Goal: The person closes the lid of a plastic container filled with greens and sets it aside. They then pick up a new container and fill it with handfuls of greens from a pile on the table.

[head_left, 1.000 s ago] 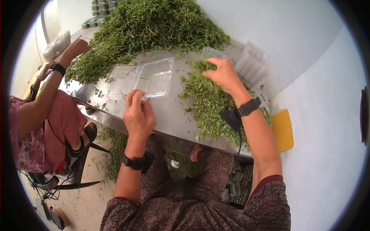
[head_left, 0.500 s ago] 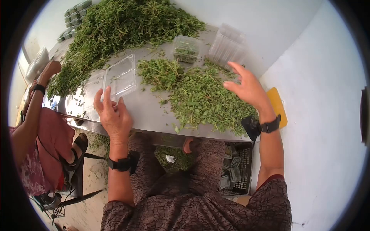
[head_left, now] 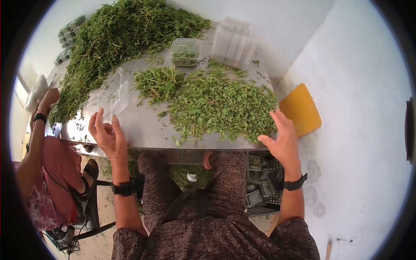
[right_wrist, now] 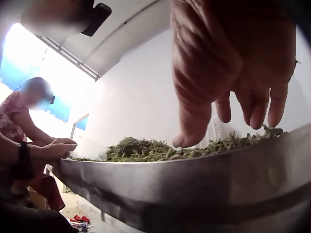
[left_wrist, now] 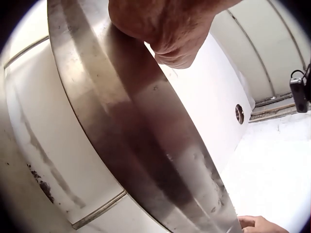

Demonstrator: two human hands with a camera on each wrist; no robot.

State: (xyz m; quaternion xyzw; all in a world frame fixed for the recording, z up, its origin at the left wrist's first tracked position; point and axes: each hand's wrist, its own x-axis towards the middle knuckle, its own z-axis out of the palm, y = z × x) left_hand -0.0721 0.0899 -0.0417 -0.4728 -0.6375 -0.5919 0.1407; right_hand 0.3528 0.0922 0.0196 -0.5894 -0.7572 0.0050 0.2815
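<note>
My right hand (head_left: 284, 136) is at the near right edge of a loose pile of green leafy sprigs (head_left: 221, 108), fingers straight and thumb spread. In the right wrist view, its fingertips hang close over the leaves at the metal table's rim (right_wrist: 146, 170). A smaller clump of sprigs (head_left: 158, 82) lies against the pile's left side. My left hand (head_left: 110, 138) is by the near edge of an unfolded clear plastic clamshell box (head_left: 119, 102), fingers loosely bent; it overlaps the box. The left wrist view shows that hand (left_wrist: 170, 29) above the table rim, its fingertips mostly hidden.
A clear box with greens inside (head_left: 185, 58) and a stack of clear boxes (head_left: 234, 43) stand behind the pile. A large heap of sprigs (head_left: 125, 34) covers the back left. Another person's arm (head_left: 34, 125) reaches in at left. A yellow board (head_left: 301, 110) stands by the wall.
My right hand has let go of a bunch of sprigs, which lies as the clump, and has come right and toward me. The head view has turned right; my left hand stays near the clamshell box.
</note>
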